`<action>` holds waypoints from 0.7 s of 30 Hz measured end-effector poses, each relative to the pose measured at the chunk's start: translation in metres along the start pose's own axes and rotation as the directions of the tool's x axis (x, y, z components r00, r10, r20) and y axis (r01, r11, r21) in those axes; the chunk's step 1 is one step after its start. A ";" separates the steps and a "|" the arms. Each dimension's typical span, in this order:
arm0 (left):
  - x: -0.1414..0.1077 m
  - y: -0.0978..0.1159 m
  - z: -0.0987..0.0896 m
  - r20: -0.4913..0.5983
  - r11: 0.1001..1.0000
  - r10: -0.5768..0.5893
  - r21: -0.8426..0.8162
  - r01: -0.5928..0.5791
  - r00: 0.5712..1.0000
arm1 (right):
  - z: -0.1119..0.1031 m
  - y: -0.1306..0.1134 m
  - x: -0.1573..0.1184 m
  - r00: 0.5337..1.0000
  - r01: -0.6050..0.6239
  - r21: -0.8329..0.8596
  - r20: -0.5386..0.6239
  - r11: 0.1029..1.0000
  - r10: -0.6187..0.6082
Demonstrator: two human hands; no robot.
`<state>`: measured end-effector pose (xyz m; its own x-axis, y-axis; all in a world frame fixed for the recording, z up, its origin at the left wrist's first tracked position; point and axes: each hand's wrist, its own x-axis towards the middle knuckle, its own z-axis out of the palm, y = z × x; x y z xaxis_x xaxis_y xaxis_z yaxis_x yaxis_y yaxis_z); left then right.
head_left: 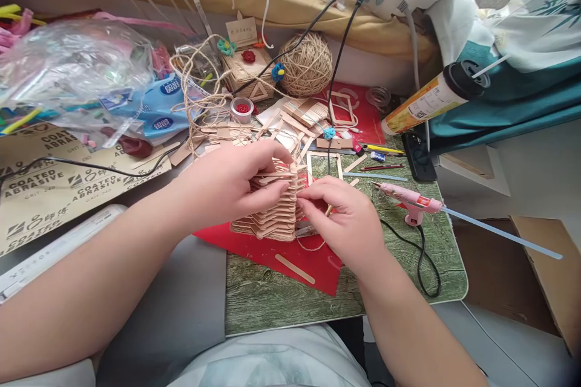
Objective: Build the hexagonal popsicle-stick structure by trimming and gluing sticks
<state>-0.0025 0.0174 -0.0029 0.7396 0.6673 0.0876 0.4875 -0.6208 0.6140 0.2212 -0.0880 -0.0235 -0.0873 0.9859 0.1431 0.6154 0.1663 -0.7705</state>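
A box-like stack of wooden craft sticks (267, 221), built up in many layers, stands over a red sheet (267, 257). My left hand (236, 184) grips its top, with the thumb and bent fingers closed over the upper sticks. At the right wall of the stack, my right hand (342, 217) is in a pinch, its thumb and forefinger pressed together against the sticks. Whatever lies between those fingertips is too small to make out. A thin loop of twine hangs below them. One loose craft stick (295, 269) lies on the red sheet in front.
To the right, a pink glue gun (411, 198) with a long glue stick lies on the green table mat (281, 311). Behind are a twine ball (307, 63), loose sticks, a phone (420, 157) and a tilted drink cup (431, 100). Black cables (341, 60) hang across the back.
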 end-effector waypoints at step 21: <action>0.000 -0.005 0.001 0.027 1.000 0.008 -0.030 -0.008 1.000 | 0.012 0.003 -0.008 0.999 0.054 -0.198 0.011 0.979 -0.052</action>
<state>-0.0048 0.0203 -0.0064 0.7560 0.6507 0.0713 0.4678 -0.6132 0.6365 0.2141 -0.0949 -0.0340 -0.1282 0.9760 0.1762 0.7526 0.2115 -0.6236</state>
